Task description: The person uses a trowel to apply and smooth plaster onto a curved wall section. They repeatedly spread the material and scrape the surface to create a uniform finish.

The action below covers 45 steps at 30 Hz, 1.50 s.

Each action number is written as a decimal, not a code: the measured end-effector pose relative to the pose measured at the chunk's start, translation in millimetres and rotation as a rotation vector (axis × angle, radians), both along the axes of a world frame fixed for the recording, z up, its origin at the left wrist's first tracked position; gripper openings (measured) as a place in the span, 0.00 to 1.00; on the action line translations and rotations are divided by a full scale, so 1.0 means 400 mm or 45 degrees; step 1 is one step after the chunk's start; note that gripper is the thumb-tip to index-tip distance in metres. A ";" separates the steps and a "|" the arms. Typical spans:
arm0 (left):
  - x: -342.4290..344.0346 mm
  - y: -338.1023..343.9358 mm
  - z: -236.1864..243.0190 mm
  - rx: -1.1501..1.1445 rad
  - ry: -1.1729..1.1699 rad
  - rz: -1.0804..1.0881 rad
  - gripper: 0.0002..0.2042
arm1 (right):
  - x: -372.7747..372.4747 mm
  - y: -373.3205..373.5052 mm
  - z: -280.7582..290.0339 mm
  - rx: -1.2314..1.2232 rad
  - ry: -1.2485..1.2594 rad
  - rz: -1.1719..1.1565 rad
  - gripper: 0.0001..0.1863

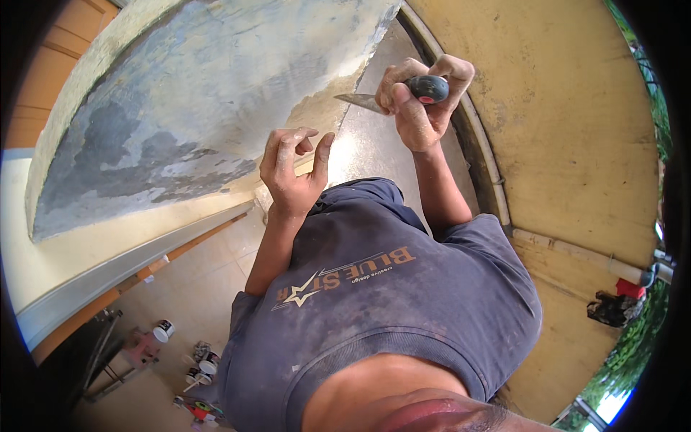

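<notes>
Scraper (374, 101), light and stiff with a thin metal blade, met the flaking plaster wall (180, 108); the right hand (421, 101) clamped its dark handle, best held there; the left hand (291, 169) hovered open, empty.

In the upper left of the frame the wall surface (180, 108) is patchy grey, blue-grey and cream, the scraper (403, 92) at upper centre has a black handle with a red end, the shirt (403, 302) below is dark navy, and the wall (568, 129) at right is mustard yellow.
</notes>
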<state>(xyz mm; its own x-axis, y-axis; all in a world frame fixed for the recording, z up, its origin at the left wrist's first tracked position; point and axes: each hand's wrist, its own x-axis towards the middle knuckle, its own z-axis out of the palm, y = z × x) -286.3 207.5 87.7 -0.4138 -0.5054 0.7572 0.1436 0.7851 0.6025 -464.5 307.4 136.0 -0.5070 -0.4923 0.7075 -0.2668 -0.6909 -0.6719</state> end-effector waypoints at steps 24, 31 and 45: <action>-0.253 0.155 0.089 1.769 0.820 -1.164 0.29 | -0.157 -0.061 0.036 -0.314 0.566 0.260 0.32; -0.261 0.163 0.065 1.670 0.716 -1.162 0.29 | -0.172 -0.043 0.021 -0.413 0.478 0.358 0.30; -0.241 0.146 0.073 1.783 0.541 -0.862 0.20 | -0.142 -0.074 -0.026 -0.209 0.287 0.320 0.30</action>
